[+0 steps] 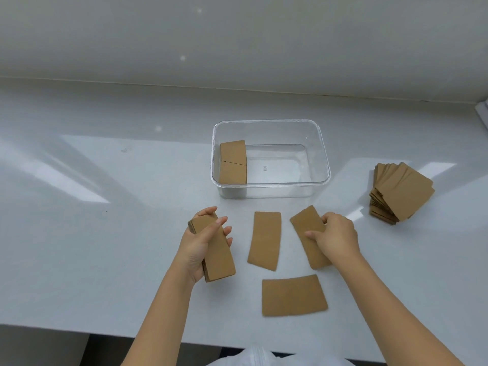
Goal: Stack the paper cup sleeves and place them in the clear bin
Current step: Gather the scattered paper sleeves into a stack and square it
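Nearest us one loose sleeve (294, 295) lies flat. Our left hand (199, 248) grips a small stack (217, 253); our right hand (336, 237) pinches another sleeve (307, 233). Beyond, the clear bin (272, 190) holds stacked sleeves (233, 162).

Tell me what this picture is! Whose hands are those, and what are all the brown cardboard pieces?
There is no machine here, just a person. The one picture comes from a camera worn on their head, looking down at their own hands over a white counter.

The brown pieces are flat paper cup sleeves, the kind that wrap around hot cups. The left hand holds a small stack of sleeves. The right hand is on a single sleeve that lies on the counter.

Two more loose sleeves lie nearby, the middle one and the near one. A messy pile waits on the right. The clear bin already has some sleeves standing at its left end.
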`<state>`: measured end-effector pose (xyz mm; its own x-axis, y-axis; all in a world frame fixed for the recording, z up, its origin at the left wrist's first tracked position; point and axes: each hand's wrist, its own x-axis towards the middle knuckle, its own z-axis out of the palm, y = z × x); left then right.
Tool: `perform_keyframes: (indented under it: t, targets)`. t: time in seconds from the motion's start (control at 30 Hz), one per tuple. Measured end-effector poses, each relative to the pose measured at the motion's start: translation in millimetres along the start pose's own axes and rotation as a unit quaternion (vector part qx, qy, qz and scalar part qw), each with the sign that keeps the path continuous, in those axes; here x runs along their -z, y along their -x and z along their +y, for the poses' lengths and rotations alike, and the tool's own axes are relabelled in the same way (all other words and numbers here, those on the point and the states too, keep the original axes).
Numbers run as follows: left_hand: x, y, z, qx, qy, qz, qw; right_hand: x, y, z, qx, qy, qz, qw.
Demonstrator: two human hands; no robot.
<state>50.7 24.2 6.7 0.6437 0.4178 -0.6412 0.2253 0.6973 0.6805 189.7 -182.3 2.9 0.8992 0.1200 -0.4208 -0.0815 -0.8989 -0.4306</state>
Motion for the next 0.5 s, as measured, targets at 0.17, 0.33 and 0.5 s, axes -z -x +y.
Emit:
perform_keyframes:
  t: [0.17,0.33,0.5]
  targets:
    - [9.1,-3.1,1.8,-0.008,-0.006,0.024,1.000,-6.8,24.3,-33.7,0.024,-0.247,-0.091,0.964]
    - [12.7,-6.1,-4.6,-0.019,-0.076,0.050,0.996,-50.8,33.7,-51.2,0.008,-0.201,-0.094,0.975]
    - [18.4,-5.6,-5.5,-0.017,-0.091,0.043,0.995,-55.2,30.5,-56.5,0.056,0.017,-0.013,0.998]
